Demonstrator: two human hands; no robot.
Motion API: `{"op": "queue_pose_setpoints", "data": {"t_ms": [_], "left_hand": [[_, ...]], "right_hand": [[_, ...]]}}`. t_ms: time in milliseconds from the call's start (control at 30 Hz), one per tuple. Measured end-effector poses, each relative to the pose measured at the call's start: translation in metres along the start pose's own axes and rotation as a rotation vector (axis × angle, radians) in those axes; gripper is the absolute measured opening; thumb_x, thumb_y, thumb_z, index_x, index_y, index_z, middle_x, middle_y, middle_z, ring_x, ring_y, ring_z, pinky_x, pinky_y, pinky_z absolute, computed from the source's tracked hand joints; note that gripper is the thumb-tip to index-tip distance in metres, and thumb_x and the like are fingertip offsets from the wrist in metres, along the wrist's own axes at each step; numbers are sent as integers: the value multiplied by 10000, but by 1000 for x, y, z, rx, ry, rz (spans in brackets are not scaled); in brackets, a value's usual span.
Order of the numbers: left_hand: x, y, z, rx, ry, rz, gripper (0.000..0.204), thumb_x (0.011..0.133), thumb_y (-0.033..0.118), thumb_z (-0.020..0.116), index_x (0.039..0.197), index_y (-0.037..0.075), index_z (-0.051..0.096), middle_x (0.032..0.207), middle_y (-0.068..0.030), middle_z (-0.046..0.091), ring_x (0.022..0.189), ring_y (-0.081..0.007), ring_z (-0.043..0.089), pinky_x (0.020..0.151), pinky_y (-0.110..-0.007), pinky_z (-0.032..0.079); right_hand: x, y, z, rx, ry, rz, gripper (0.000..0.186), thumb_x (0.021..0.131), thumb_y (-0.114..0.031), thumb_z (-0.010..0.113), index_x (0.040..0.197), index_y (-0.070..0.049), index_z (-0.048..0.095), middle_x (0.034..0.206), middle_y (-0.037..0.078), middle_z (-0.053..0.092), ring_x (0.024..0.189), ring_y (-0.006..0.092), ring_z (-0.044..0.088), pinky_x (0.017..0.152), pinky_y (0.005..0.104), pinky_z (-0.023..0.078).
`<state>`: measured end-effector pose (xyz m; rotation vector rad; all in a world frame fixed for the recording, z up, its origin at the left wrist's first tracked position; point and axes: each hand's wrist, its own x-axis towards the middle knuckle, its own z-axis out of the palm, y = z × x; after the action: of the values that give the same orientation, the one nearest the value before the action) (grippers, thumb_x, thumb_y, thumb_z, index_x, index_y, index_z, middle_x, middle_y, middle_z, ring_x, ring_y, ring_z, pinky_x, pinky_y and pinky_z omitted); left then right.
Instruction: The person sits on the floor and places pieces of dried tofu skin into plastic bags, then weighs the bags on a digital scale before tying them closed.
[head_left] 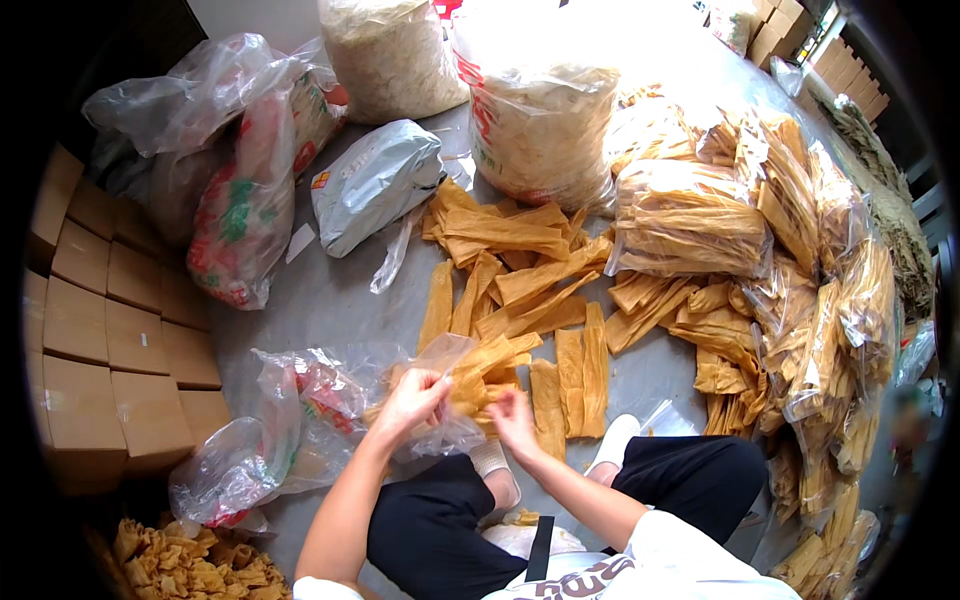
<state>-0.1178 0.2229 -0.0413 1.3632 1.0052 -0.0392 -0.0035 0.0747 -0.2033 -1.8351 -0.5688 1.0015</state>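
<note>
My left hand (422, 395), in the middle of the view, has its fingers closed on the edge of a clear plastic bag (449, 357). My right hand (513, 425), a little lower and to the right, has curled fingers at some yellow dried sheets (492, 362); what it holds is unclear. More long, flat yellow sheets (508, 232) lie loose on the grey floor beyond my hands, with a few (570, 380) just right of my right hand. Crumpled clear plastic with red print (312, 410) spreads out left of my left hand.
Stacked cardboard boxes (140, 340) line the left. Full sacks (535, 135) and a silver package (370, 180) are at the back. Bagged yellow sheets (690, 215) pile up on the right. Broken yellow pieces (200, 560) sit at lower left.
</note>
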Motion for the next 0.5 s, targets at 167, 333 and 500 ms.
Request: {"op": "queue_pose_setpoints", "data": {"t_ms": [167, 333, 500], "left_hand": [[-12, 0, -2, -1, -43, -106, 335, 894, 235, 475, 637, 32, 545, 568, -21, 557, 494, -81, 527, 449, -221, 428], [-1, 15, -2, 24, -69, -122, 328, 897, 234, 481, 650, 33, 558, 580, -17, 565, 515, -71, 524, 471, -214, 416], [13, 12, -13, -94, -12, -189, 322, 892, 236, 495, 660, 25, 568, 582, -19, 572, 517, -69, 515, 474, -225, 410]], "right_hand": [[102, -5, -72, -24, 323, -192, 474, 750, -104, 624, 1153, -34, 384, 1079, 106, 471, 971, 198, 492, 747, 305, 459], [248, 12, -109, 64, 341, 389, 875, 658, -474, 730, 1257, 25, 333, 1255, 157, 429, 1148, 268, 414, 880, 361, 377], [289, 5, -79, 51, 488, 626, 877, 587, -368, 802, 1195, 110, 387, 1163, 209, 479, 1020, 276, 517, 792, 370, 449]]}}
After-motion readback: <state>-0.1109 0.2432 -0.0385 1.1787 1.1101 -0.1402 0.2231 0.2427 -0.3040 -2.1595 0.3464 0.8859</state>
